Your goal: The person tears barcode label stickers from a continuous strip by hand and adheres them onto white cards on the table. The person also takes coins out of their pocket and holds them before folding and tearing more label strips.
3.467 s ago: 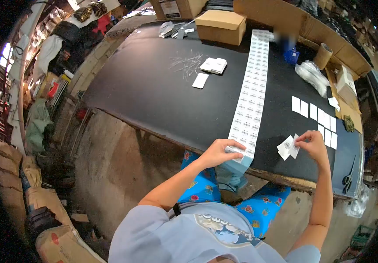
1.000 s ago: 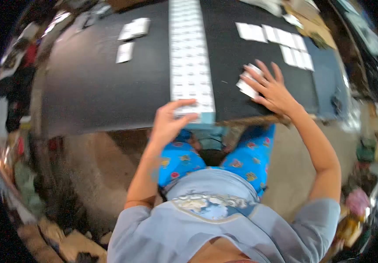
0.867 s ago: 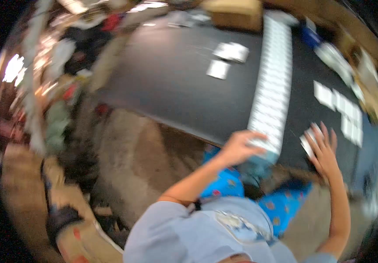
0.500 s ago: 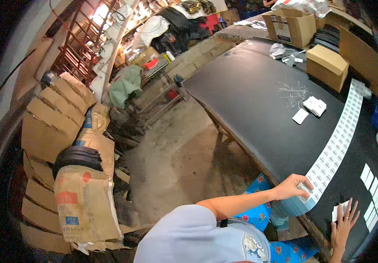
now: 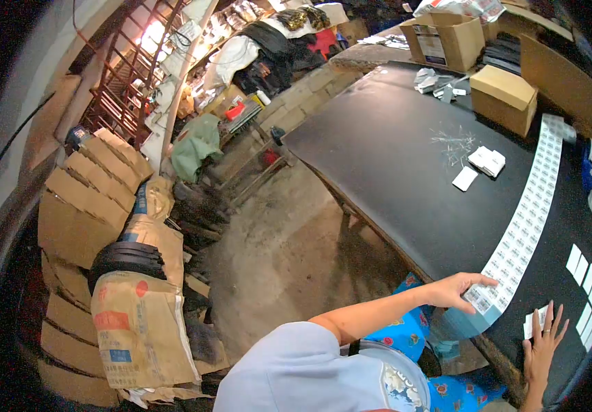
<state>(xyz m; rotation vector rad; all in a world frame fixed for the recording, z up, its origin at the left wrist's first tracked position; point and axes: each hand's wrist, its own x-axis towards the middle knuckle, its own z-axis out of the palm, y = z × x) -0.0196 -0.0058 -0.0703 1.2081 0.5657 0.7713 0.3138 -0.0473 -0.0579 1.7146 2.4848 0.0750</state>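
Note:
A long strip of printed labels (image 5: 530, 213) runs across the black table and hangs over its near edge. My left hand (image 5: 455, 290) is at the near end of this strip, index finger stretched over the labels and thumb apart from it at the strip's edge. Farther right, my right hand (image 5: 543, 347) lies with fingers spread, partly over a small white card (image 5: 533, 323). Beside that hand, rows of white cards (image 5: 591, 295) are laid out on the tabletop.
On the black table (image 5: 405, 165) are a stack of white cards (image 5: 488, 161), thin clear strands (image 5: 454, 143) and a closed cardboard box (image 5: 504, 99). An open carton (image 5: 443, 42) stands at the back. Flattened cardboard (image 5: 79, 213) and a paper sack (image 5: 145, 329) are at left.
My left index finger and thumb have spread apart, the finger reaching farther over the labels. My right hand stays by the small card. The view has shifted slightly.

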